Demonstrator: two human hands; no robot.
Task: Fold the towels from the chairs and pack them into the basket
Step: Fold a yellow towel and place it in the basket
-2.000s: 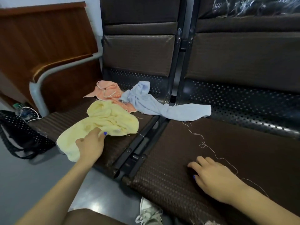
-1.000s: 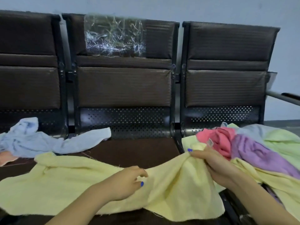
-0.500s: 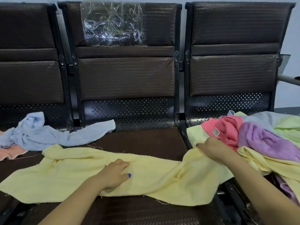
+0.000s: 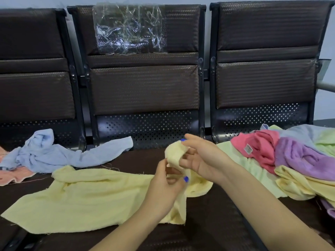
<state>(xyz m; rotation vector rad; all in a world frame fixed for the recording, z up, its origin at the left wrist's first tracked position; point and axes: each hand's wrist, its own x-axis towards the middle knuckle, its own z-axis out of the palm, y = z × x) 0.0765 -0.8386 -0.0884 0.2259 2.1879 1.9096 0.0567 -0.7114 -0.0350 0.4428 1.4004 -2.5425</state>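
Above the middle seat (image 4: 126, 238), the left hand (image 4: 164, 185) and right hand (image 4: 201, 160) both pinched one raised end of the yellow towel (image 4: 87, 198), fingers curled into the cloth. Left of that grip the towel's remainder lay spread flat. Farther left sat a blue towel (image 4: 54, 154); right of the grip, a heap of towels (image 4: 293, 158).

A crumpled sheet of clear plastic film (image 4: 129, 29) clings to the upper backrest of the middle seat. Behind the seats stands a pale grey-blue wall (image 4: 45, 2). A grey metal armrest (image 4: 326, 86) juts out at the far right.
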